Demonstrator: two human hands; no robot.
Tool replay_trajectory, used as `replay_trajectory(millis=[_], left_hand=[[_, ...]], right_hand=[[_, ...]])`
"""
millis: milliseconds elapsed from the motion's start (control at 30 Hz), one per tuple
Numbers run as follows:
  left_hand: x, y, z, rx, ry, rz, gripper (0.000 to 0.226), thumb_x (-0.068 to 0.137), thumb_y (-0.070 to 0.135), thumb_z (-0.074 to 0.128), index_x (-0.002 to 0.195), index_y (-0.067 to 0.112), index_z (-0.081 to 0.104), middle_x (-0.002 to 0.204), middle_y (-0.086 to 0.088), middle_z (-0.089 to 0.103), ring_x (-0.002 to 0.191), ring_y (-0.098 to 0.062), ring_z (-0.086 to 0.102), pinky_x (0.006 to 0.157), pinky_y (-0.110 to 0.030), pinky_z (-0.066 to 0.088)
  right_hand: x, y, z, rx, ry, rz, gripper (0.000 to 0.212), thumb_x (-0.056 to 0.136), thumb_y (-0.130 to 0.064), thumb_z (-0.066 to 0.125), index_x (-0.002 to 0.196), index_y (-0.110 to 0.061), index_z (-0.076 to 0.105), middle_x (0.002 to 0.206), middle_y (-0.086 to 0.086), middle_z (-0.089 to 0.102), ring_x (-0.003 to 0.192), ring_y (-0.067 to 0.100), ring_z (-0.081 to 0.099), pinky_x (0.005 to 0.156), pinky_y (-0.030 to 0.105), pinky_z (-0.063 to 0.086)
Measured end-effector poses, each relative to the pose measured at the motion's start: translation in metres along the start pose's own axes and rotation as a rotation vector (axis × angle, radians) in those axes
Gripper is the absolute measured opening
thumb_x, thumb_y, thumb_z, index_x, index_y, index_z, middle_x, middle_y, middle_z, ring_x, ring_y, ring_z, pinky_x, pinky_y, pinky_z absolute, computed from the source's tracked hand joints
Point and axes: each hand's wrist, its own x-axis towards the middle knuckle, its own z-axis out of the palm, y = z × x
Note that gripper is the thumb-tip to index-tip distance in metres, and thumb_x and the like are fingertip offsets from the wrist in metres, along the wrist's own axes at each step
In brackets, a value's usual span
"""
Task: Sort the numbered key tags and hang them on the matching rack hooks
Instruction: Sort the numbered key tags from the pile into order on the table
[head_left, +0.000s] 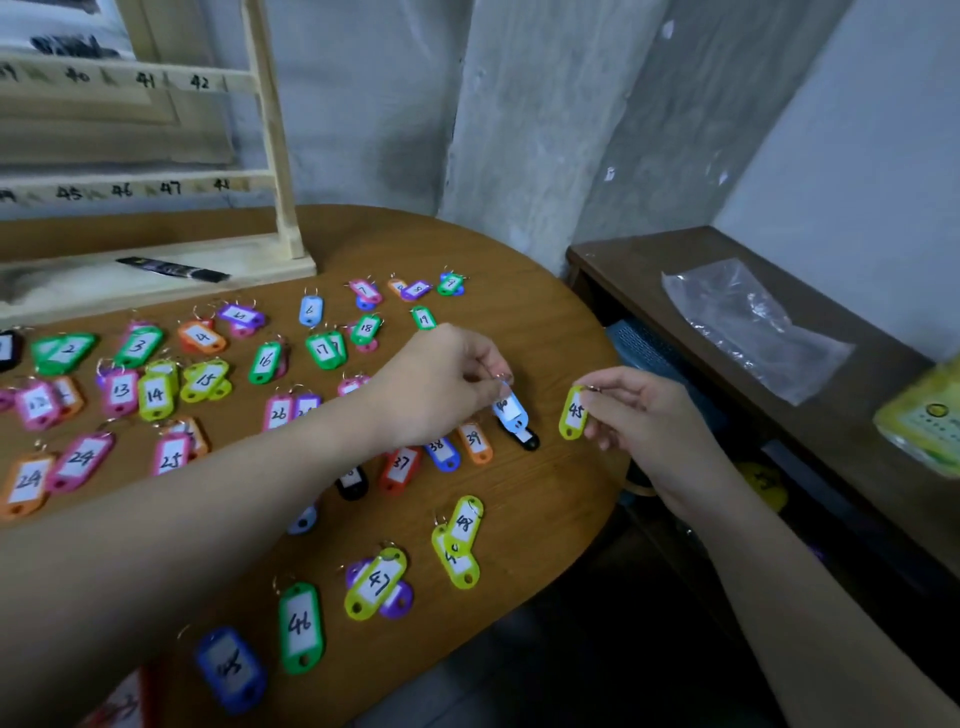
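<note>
Key tags (156, 395) are spread over the table (545, 332); tag 45 (573, 413) is pinched by the right hand (641, 415), a light-blue tag (510, 408) by the left hand (441, 384).

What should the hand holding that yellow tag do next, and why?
Probably carry it left and lay it by the blue tag that also seems to read 45. The right hand pinches the yellow 45 tag by its ring, and tags on the table lie in number order, like numbers together.
</note>
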Motion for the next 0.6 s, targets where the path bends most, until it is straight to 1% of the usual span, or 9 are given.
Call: replay_trajectory(millis=[67,100,167,200,233,300,367,500,600], left_hand=[[-0.007,-0.004,-0.008,0.001,0.025,-0.005,0.005,0.094,0.017,0.070,0.098,0.017,0.073,0.083,0.010,0.075,0.075,0.005,0.066,0.068,-0.009,0.047],[-0.011,-0.007,-0.013,-0.002,0.032,-0.013,0.006,0.094,0.017,0.070,0.099,0.018,0.073,0.083,0.009,0.075,0.074,0.003,0.067,0.070,-0.012,0.048],[-0.023,-0.011,-0.025,-0.016,0.032,-0.036,0.005,0.096,0.018,0.068,0.099,0.020,0.072,0.087,0.005,0.076,0.081,-0.016,0.071,0.074,-0.026,0.055],[-0.030,-0.013,-0.031,-0.023,0.034,-0.043,0.006,0.096,0.018,0.067,0.100,0.020,0.072,0.089,0.004,0.076,0.084,-0.020,0.071,0.075,-0.026,0.055],[-0.038,-0.015,-0.037,-0.028,0.040,-0.045,0.006,0.096,0.016,0.067,0.100,0.018,0.072,0.091,0.005,0.076,0.086,-0.017,0.071,0.076,-0.022,0.054],[-0.055,-0.020,-0.050,-0.026,0.057,-0.048,0.006,0.095,0.015,0.068,0.099,0.019,0.072,0.093,0.009,0.077,0.088,-0.002,0.070,0.075,-0.012,0.051],[-0.072,-0.024,-0.061,-0.022,0.060,-0.063,0.006,0.094,0.016,0.070,0.095,0.022,0.072,0.092,0.012,0.076,0.087,0.006,0.068,0.076,-0.010,0.047],[-0.104,-0.028,-0.073,-0.009,0.065,-0.067,0.008,0.091,0.019,0.074,0.089,0.026,0.071,0.083,0.011,0.076,0.076,0.002,0.069,0.069,-0.015,0.052],[-0.123,-0.029,-0.078,0.030,0.051,-0.065,0.008,0.090,0.020,0.075,0.090,0.026,0.071,0.080,0.012,0.076,0.076,0.001,0.069,0.071,-0.015,0.052]], right_hand=[[0.001,-0.002,0.005,-0.005,-0.013,-0.008,0.011,0.094,-0.009,0.069,0.100,-0.014,0.076,0.078,0.008,0.074,0.070,0.018,0.064,0.063,0.031,0.050],[0.000,-0.003,0.008,-0.006,-0.021,-0.012,0.011,0.094,-0.009,0.069,0.100,-0.015,0.076,0.078,0.008,0.074,0.070,0.018,0.065,0.063,0.030,0.050],[-0.001,-0.009,0.016,-0.016,-0.040,-0.026,0.012,0.094,-0.010,0.069,0.099,-0.016,0.077,0.078,0.007,0.074,0.070,0.016,0.065,0.062,0.029,0.050],[-0.002,-0.013,0.021,-0.020,-0.053,-0.036,0.011,0.093,-0.009,0.069,0.099,-0.016,0.077,0.077,0.007,0.074,0.069,0.015,0.064,0.062,0.028,0.050],[-0.004,-0.017,0.026,-0.017,-0.067,-0.048,0.011,0.093,-0.009,0.069,0.098,-0.015,0.077,0.075,0.006,0.074,0.068,0.014,0.064,0.062,0.028,0.050],[-0.010,-0.024,0.038,-0.015,-0.097,-0.077,0.010,0.093,-0.007,0.069,0.098,-0.014,0.076,0.071,0.005,0.073,0.065,0.012,0.063,0.060,0.026,0.049],[-0.019,-0.030,0.049,-0.037,-0.135,-0.111,0.010,0.092,-0.007,0.070,0.096,-0.014,0.075,0.070,0.003,0.072,0.063,0.010,0.064,0.058,0.023,0.049],[-0.041,-0.034,0.066,-0.098,-0.213,-0.144,0.008,0.090,-0.008,0.073,0.094,-0.015,0.075,0.072,0.000,0.073,0.062,0.009,0.065,0.056,0.020,0.049],[-0.060,-0.034,0.078,-0.102,-0.254,-0.151,0.009,0.089,-0.007,0.074,0.091,-0.016,0.075,0.072,-0.002,0.074,0.060,0.008,0.066,0.055,0.017,0.048]])
